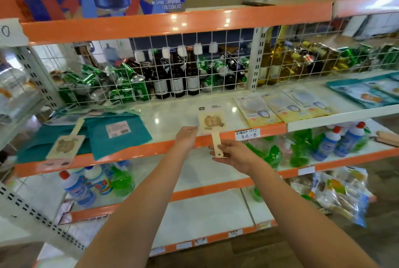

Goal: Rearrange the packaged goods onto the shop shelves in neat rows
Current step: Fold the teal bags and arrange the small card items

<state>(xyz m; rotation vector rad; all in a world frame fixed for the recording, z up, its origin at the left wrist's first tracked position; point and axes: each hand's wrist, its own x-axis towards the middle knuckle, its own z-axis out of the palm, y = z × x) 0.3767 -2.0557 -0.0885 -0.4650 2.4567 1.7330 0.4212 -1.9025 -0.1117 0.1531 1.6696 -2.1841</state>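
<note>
A small wooden paddle-shaped board (212, 123) with a printed picture lies on the white shelf (172, 116), its handle sticking out over the orange front edge. My right hand (232, 154) holds the handle end from below. My left hand (186, 137) touches the board's left edge with straight fingers. A second, matching board (65, 143) lies on teal packets (121, 136) at the shelf's left. Pale yellow flat packets (280, 106) lie side by side to the right, and blue-green packets (367, 93) lie further right.
A white wire grid (194, 69) backs the shelf, with beer bottles and green cans behind it. The lower shelf holds blue-and-white bottles (343, 140) and green bottles (274, 155). A bag of snacks (341, 194) hangs at the lower right. A handwritten price label (247, 134) sits on the orange edge.
</note>
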